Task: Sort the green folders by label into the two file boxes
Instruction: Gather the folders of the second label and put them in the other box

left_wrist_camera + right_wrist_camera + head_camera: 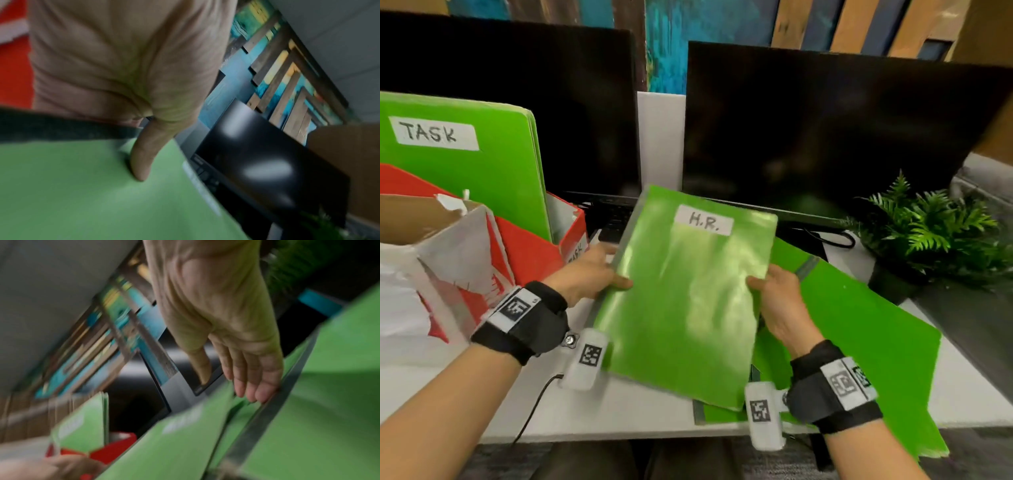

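Gripping a glossy green folder (pixel 685 301) by both long edges, the person is holding it tilted above the white desk (pixel 640 411), its white label reading "H.R." facing up. The left hand (pixel 589 270) is pinching the grey-spined left edge, thumb flat on the shiny cover and fingers tucked underneath. The right hand (pixel 780 301) is doing the same on the right edge; from the right wrist view its fingers (pixel 257 382) are lying fairly straight along the folder's underside. Beneath it, more flat green folders (pixel 859 342) are lying fanned on the desk, one showing a grey strip along its spine. Off to the left, a red cardboard file box (pixel 534 253) is standing with a rounded-corner green folder labelled "TASK" (pixel 465 164) upright inside. Nearer, a white and red box (pixel 448 260) with a torn brown cardboard flap is sitting. Two black screens (pixel 825 137) are standing behind, and a feathery potted fern (pixel 928 226) is sitting at the right.
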Demonstrator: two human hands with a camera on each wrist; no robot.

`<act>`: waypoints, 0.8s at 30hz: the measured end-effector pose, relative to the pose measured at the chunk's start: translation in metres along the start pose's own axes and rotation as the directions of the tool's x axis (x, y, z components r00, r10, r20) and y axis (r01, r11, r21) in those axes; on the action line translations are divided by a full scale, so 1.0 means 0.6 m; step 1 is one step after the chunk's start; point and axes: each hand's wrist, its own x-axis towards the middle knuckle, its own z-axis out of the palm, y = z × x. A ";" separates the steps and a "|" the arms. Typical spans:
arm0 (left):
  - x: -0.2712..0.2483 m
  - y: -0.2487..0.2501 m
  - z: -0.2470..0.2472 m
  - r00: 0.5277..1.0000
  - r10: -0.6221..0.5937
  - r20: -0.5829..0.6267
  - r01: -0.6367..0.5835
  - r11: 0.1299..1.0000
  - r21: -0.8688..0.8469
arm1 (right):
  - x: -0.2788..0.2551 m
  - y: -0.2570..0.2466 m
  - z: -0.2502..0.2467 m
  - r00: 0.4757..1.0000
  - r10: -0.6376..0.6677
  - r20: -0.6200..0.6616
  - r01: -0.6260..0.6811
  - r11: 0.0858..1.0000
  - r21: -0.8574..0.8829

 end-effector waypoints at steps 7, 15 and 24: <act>0.002 -0.101 -0.016 0.985 -0.046 -0.164 0.127 0.841 0.527 | 0.007 0.021 -0.017 0.984 0.108 0.144 0.048 0.611 -0.790; -0.026 -0.041 0.049 0.987 0.156 -0.047 -0.054 0.584 0.810 | -0.003 0.046 -0.003 0.932 0.284 0.225 0.184 0.165 -0.969; -0.045 0.048 0.183 0.809 0.410 0.421 -0.584 0.473 0.660 | -0.051 0.024 0.023 0.917 -0.109 0.385 0.371 -0.127 -0.920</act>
